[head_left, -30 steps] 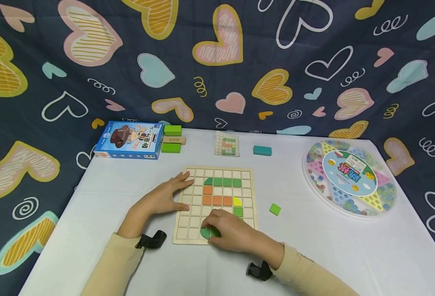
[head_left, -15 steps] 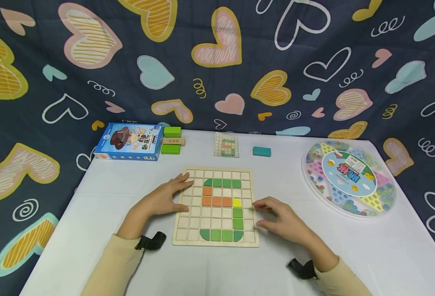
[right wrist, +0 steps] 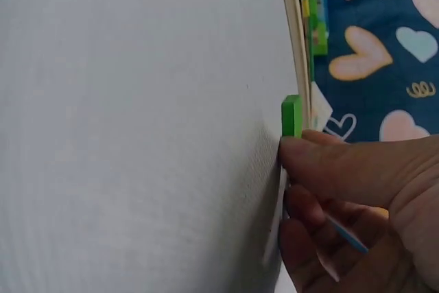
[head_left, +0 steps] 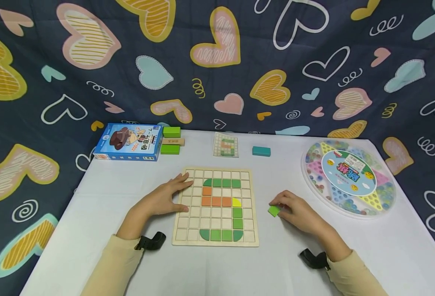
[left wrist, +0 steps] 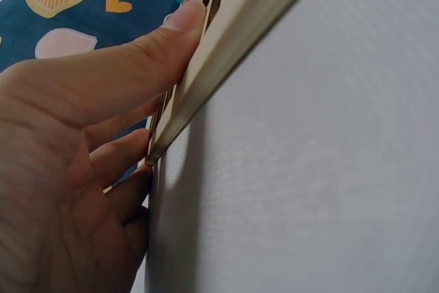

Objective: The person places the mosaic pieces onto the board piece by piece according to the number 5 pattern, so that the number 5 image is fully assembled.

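The small light-green square wooden tile (head_left: 274,211) is thin and lies flat on the white tablecloth (head_left: 128,193), just to the right of the pale wooden grid board (head_left: 216,206), so I judge that it could slip out of the fingertips or only slide on the cloth when it is lifted, because there is very little edge to catch. A second risk is the board itself: the coloured tiles in it, the dark green ones (head_left: 222,235) along the bottom and right, the orange ones (head_left: 216,201) and the yellow one (head_left: 236,202), seem to sit loose in their cells, and a knock from a hand or sleeve could shift them. The right hand (head_left: 299,213) has its fingers curled, and its fingertips pinch the green tile at its right edge; the right wrist view shows the tile (right wrist: 291,116) standing just beyond the fingertip. The left hand (head_left: 161,198) lies flat with straight, slightly spread fingers, pressing on the left edge of the board; in the left wrist view the thumb lies along the board's rim (left wrist: 226,53).
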The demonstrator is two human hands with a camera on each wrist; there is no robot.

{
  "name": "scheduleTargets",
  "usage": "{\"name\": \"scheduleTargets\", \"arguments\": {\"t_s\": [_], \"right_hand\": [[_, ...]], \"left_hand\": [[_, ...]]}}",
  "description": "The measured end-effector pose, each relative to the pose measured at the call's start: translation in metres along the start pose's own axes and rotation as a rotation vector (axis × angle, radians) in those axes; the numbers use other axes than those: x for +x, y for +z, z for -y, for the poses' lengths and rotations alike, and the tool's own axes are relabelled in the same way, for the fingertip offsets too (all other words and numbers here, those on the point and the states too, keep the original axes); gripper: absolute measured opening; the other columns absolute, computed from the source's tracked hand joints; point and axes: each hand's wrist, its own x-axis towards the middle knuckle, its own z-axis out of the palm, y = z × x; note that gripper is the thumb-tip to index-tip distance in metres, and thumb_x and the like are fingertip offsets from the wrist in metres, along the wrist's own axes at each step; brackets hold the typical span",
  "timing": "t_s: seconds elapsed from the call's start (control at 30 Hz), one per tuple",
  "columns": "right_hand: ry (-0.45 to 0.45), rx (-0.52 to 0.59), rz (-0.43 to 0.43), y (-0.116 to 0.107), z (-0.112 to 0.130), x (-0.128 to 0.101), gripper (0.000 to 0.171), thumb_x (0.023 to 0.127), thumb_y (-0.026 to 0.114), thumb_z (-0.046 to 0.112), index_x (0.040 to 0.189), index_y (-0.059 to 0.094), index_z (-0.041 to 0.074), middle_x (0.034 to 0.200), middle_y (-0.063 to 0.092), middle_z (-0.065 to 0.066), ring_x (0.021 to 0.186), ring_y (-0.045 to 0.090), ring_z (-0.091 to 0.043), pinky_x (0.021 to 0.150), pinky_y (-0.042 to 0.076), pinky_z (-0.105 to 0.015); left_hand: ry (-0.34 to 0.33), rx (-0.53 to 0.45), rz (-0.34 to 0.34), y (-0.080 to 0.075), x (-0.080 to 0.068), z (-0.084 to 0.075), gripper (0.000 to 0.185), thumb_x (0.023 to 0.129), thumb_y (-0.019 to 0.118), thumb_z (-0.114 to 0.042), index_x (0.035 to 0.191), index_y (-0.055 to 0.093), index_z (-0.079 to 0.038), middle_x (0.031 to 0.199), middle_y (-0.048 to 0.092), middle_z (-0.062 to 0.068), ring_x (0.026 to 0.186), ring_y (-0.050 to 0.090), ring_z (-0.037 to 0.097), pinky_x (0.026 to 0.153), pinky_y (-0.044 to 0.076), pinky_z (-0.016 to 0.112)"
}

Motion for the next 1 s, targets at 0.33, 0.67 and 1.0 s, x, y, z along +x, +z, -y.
{"name": "scheduleTargets", "arguments": {"t_s": [0.33, 0.67, 1.0], "right_hand": [[0.017, 0.11, -0.024, -0.002, 0.02, 0.0, 0.025, 0.08, 0.074, 0.012, 0.104, 0.067, 0.015, 0.099, 0.068, 0.006, 0.089, 0.064, -0.01, 0.079, 0.054, -0.03], [-0.137, 0.257, 0.016, 0.017, 0.061, 0.015, 0.025, 0.082, 0.074, 0.016, 0.105, 0.066, 0.014, 0.101, 0.067, 0.004, 0.088, 0.064, -0.013, 0.078, 0.055, -0.029], [-0.138, 0.177, 0.095, 0.051, 0.112, 0.041, 0.023, 0.082, 0.075, 0.02, 0.102, 0.066, 0.014, 0.093, 0.063, 0.008, 0.084, 0.06, -0.009, 0.074, 0.052, -0.022]], "left_hand": [[0.0, 0.007, 0.0, 0.0, 0.0, -0.001, 0.083, 0.074, 0.08, -0.036, 0.145, 0.041, -0.015, 0.158, 0.021, 0.004, 0.146, 0.013, 0.032, 0.115, 0.021, 0.055], [0.001, 0.008, 0.001, -0.001, 0.001, 0.001, 0.083, 0.074, 0.08, -0.035, 0.145, 0.04, -0.015, 0.158, 0.021, 0.004, 0.146, 0.013, 0.032, 0.115, 0.02, 0.054], [-0.001, 0.001, 0.001, -0.001, -0.001, 0.0, 0.083, 0.074, 0.08, -0.036, 0.145, 0.041, -0.015, 0.158, 0.02, 0.004, 0.146, 0.014, 0.033, 0.114, 0.021, 0.055]]}}
